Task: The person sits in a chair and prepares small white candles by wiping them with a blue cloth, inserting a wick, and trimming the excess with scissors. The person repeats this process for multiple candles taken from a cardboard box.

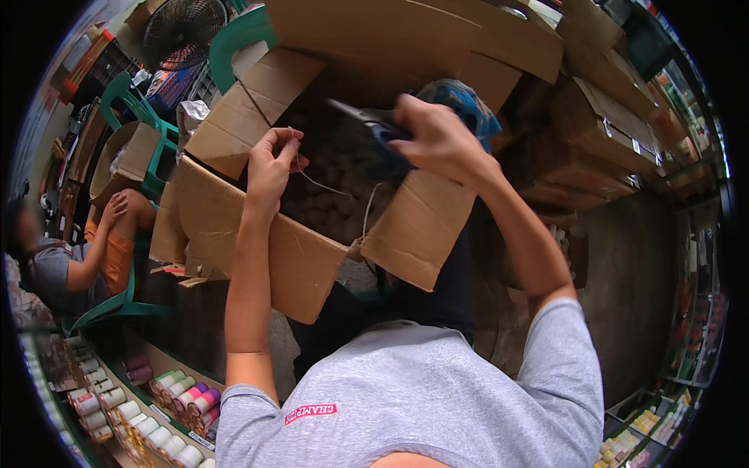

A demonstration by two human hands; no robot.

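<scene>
My left hand (273,164) is closed in a pinch on a thin pale string (326,188) above an open cardboard box (304,257). The string hangs down into the box; a pale loop (368,209) also shows at the near corner, and I cannot tell if they are one piece. My right hand (441,136) is closed around a pair of scissors (359,113), its blades pointing left toward the left hand. Many pale, rounded items (335,175) lie in the box's shadow, too dark to name. A blue patterned plastic bag (460,101) sits just beyond the right hand.
A seated person (78,257) is on the left, beside green plastic chairs (121,308). Thread spools (160,437) line a rack at lower left. Cardboard boxes (601,132) stack up at right, near shelves (694,288). A black fan (185,31) stands at far left.
</scene>
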